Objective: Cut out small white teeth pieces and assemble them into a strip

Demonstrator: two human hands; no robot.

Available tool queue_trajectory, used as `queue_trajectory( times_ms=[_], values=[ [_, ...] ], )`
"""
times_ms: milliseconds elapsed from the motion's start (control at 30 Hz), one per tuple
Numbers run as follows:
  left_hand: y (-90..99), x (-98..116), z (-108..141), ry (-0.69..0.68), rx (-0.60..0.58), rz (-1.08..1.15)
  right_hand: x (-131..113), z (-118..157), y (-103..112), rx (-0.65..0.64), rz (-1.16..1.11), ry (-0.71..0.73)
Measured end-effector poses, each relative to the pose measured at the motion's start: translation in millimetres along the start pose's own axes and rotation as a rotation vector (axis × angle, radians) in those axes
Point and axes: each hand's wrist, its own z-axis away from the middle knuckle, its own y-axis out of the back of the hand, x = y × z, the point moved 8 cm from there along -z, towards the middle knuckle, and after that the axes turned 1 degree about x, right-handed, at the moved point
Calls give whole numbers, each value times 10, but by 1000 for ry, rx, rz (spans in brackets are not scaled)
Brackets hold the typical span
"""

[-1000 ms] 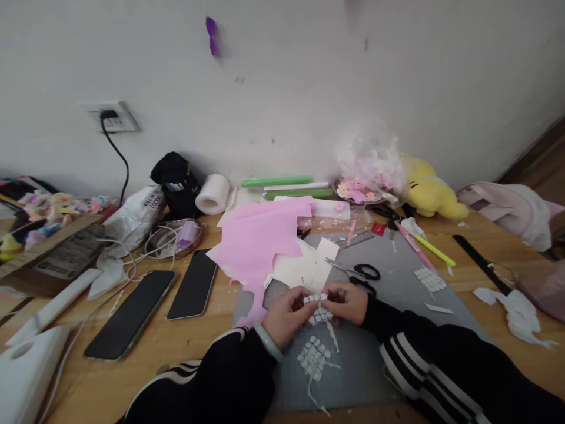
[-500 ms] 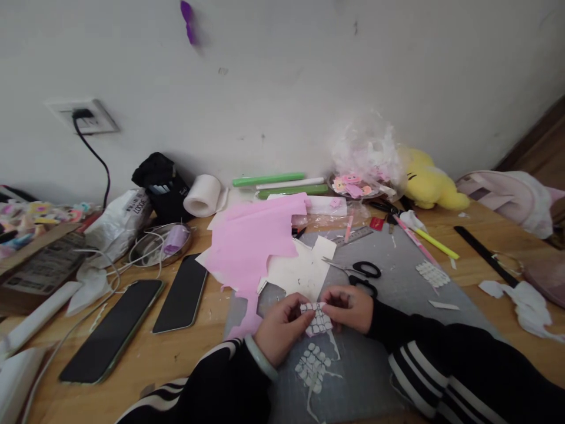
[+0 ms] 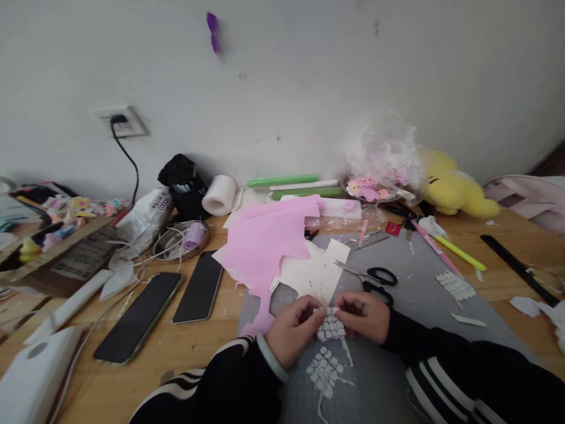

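Between my two hands is a small white paper piece (image 3: 331,327) with a grid of rounded cells outlined in black. My left hand (image 3: 289,333) pinches its left edge between thumb and fingers. The opposite upper edge is pinched by my right hand (image 3: 366,316). Below it, on the grey mat (image 3: 375,383), lies another piece of white rounded cells (image 3: 325,370) with thin trimmed strips beside it. Black-handled scissors (image 3: 382,275) rest just beyond my right hand. A cream card (image 3: 304,271) lies past my fingertips, partly under a torn pink sheet (image 3: 265,235).
Two phones (image 3: 139,318) lie left, near a cable and a brown box (image 3: 79,259). Against the wall stand a paper roll (image 3: 219,195), rolled green sheets (image 3: 282,180) and a yellow plush toy (image 3: 457,185). A metal ruler (image 3: 373,238) and a white cell sheet (image 3: 454,285) lie right.
The whole view has shifted, so things appear farther right. Both hands keep hold of the paper piece, and my right fingers sit closer to its upper edge.
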Motion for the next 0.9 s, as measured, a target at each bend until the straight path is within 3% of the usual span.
queue_trajectory(
  times_ms=[133,200,233,300,333,400,433,500,600,900],
  values=[
    [59,89,42,-24,39,-68,1,7,4,-7,12,6],
    [278,199,73,-48,118,-182,15,6,6,2,20,11],
    [444,265,91,-63,170,-268,29,4,4,4,24,9],
    [978,412,176,-17,471,-741,71,2,-1,9,28,-10],
    [1259,459,239,44,626,-885,90,3,-4,9,33,-18],
    [1706,449,324,217,795,-1117,104,10,-3,12,55,-16],
    [1892,397,367,339,860,-1196,97,18,-2,11,76,-6],
    [2124,207,404,552,872,-1210,72,37,8,18,134,19],
    [2170,49,342,578,828,-1183,58,63,35,37,214,24],
    [2055,122,336,536,883,-1273,42,122,81,139,247,-26]
  ],
)
